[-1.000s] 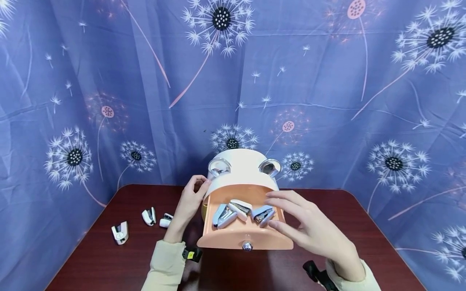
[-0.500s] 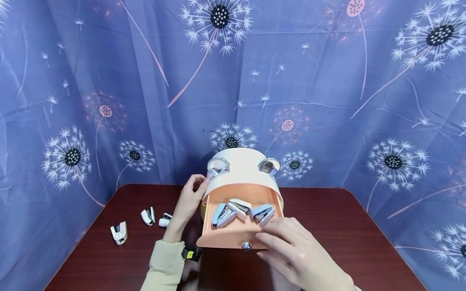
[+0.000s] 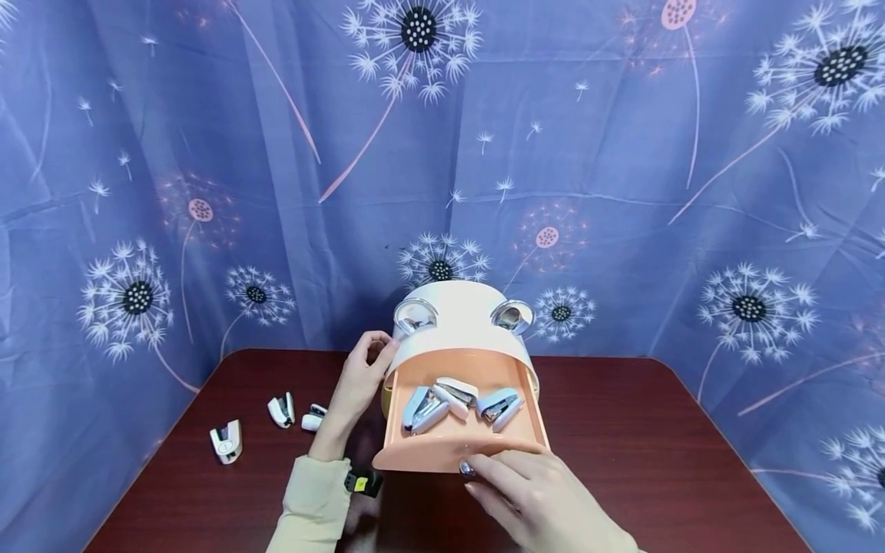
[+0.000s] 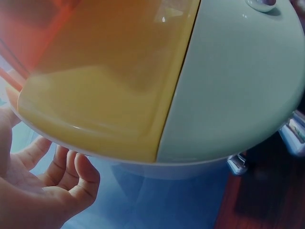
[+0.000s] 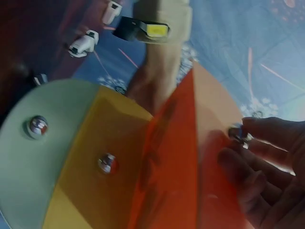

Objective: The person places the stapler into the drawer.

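A white, rounded drawer cabinet [image 3: 459, 307] has its top peach drawer [image 3: 415, 455] pulled out. Inside lie three mini staplers: a blue one at left [image 3: 425, 411], a white one in the middle [image 3: 457, 397] and another blue one at right [image 3: 500, 408]. My right hand [image 3: 549, 499] pinches the drawer's silver knob [image 3: 466, 467] between thumb and finger, also visible in the right wrist view. My left hand [image 3: 358, 380] touches the cabinet's left side with bent, relaxed fingers. In the left wrist view, the yellow drawer [image 4: 95, 105] and green drawer [image 4: 233, 86] below are closed.
Left of the cabinet, three white mini staplers lie on the dark red table: one nearest the front [image 3: 227, 442], one behind it [image 3: 282, 411] and one beside my left wrist [image 3: 314, 418]. Two silver round ears [image 3: 416, 316] stick out of the cabinet top. A blue flowered curtain [image 3: 622, 153] hangs behind.
My right hand has moved from the drawer's right side down and left to the knob, and now pinches it. The left hand and the staplers have stayed put.
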{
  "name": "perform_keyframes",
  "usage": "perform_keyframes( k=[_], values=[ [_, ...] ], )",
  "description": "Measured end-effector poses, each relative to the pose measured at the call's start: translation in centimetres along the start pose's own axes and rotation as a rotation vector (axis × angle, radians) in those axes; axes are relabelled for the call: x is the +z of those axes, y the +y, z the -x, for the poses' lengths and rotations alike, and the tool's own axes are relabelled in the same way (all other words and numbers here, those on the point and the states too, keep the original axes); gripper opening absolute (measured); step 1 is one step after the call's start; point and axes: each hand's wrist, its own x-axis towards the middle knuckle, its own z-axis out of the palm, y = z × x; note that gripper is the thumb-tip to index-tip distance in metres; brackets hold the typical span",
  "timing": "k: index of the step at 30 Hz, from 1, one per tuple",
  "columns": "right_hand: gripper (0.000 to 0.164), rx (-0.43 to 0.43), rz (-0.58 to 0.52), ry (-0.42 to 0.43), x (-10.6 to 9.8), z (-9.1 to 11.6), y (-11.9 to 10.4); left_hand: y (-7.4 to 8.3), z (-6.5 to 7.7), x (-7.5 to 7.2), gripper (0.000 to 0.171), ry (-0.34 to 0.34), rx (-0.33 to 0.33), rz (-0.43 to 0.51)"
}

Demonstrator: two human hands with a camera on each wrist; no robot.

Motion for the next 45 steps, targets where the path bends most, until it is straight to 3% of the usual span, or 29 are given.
perform_keyframes(
  k=[6, 17, 29, 33, 38, 45],
  values=[
    [0.015, 0.03, 0.027, 0.03, 1.6, -0.1, 0.1, 0.0, 0.0, 0.0, 0.029, 0.004, -0.003, 0.005],
    [0.019, 0.055, 0.015, 0.061, 1.8, -0.2, 0.5, -0.1, -0.1, 0.2, 0.027, 0.005, 0.0, 0.018],
    [0.018, 0.07, -0.02, 0.135, 2.4, -1.1, 2.7, 0.0, 0.1, 0.1, 0.025, -0.003, -0.001, 0.032],
    [0.01, 0.097, -0.04, 0.131, 2.9, -1.6, 3.6, 0.0, 0.0, -0.1, 0.027, -0.012, -0.003, 0.027],
    [0.031, 0.111, -0.048, 0.158, 3.5, -2.1, 4.7, 0.2, 0.0, -0.1, 0.027, -0.006, 0.005, 0.027],
    [0.027, 0.163, -0.041, 0.171, 4.4, -2.7, 6.0, 0.9, 0.3, 0.0, 0.026, -0.008, -0.036, 0.023]
  ],
)
